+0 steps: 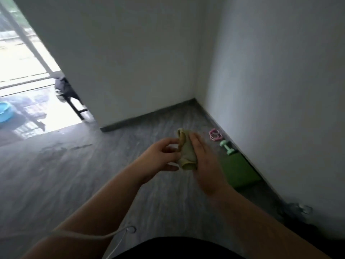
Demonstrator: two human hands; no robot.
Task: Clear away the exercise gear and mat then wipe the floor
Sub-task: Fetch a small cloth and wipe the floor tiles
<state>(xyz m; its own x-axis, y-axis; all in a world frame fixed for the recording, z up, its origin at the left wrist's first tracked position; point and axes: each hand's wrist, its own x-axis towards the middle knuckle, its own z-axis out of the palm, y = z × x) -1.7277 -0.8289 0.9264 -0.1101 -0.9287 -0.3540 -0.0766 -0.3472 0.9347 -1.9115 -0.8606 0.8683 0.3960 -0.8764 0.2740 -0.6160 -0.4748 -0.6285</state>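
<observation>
Head view, read from left to right with the room corner [195,99] as landmark. Far to the left of the corner a bright doorway opens onto a wet, glaring outdoor surface, where part of a blue basin [5,112] shows at the frame edge. Nearer the corner, at the end of the white wall [130,53], stands a dark stool [74,103] with dark fabric heaped on it. The grey wood-grain floor [65,174] runs from the doorway to the corner; a damp-looking patch marks it well left of the corner. Below the corner and toward the viewer, the left hand [160,157] pinches the edge of a yellow-green cloth [186,150] between thumb and curled fingers. The cloth is bunched and held in the air above the floor, between the two hands. The right hand [203,161] lies just right of the cloth with its fingers extended along it; whether its hidden thumb clamps the fabric cannot be told. Right of the corner, along the base of the right wall [280,90], lie three items in a row receding from the viewer toward the corner: a folded green mat [239,171], a mint-green dumbbell [226,146] just beyond it, and pink resistance rings [215,134] closest to the corner. A pale cable [112,235] crosses the left forearm at the bottom of the view, above dark clothing.
</observation>
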